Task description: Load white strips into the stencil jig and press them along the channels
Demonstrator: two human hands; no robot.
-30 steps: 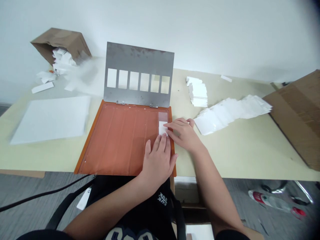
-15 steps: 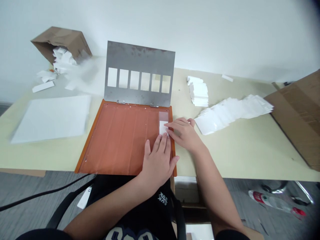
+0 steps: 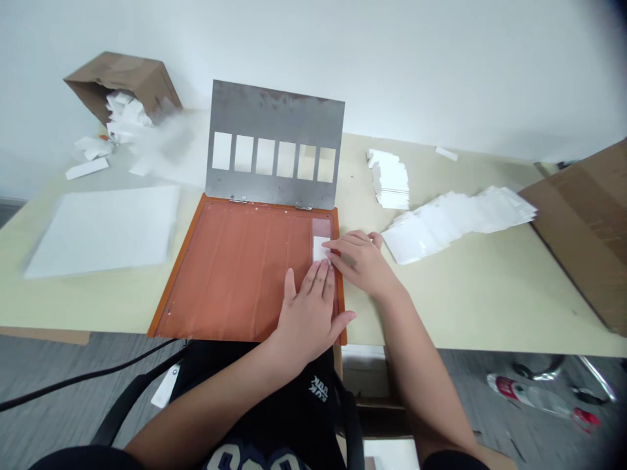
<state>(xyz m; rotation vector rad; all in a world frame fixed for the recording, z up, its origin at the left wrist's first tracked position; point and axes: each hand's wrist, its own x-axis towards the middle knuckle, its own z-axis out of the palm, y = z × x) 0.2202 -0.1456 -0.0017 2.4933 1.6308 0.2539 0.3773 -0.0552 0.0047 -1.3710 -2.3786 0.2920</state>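
Note:
An orange-brown tray (image 3: 235, 267) lies on the table in front of me, with a hinged grey metal plate (image 3: 277, 143) standing upright behind it; the plate has a row of several rectangular windows. A small white card (image 3: 319, 247) lies in the tray's rightmost groove. My left hand (image 3: 311, 313) rests flat on the tray, fingers stretched out, their tips on the card's near end. My right hand (image 3: 360, 260) lies over the tray's right edge, its extended fingers pressing the card's right side.
A fanned row of white cards (image 3: 455, 219) and a small stack (image 3: 390, 179) lie to the right. A white sheet (image 3: 102, 228) lies at the left. A tipped cardboard box (image 3: 122, 81) spills white slips at the back left. A large cardboard box (image 3: 582, 228) is at the right.
Both hands stay on the card with hardly any shift. The view has drifted slightly.

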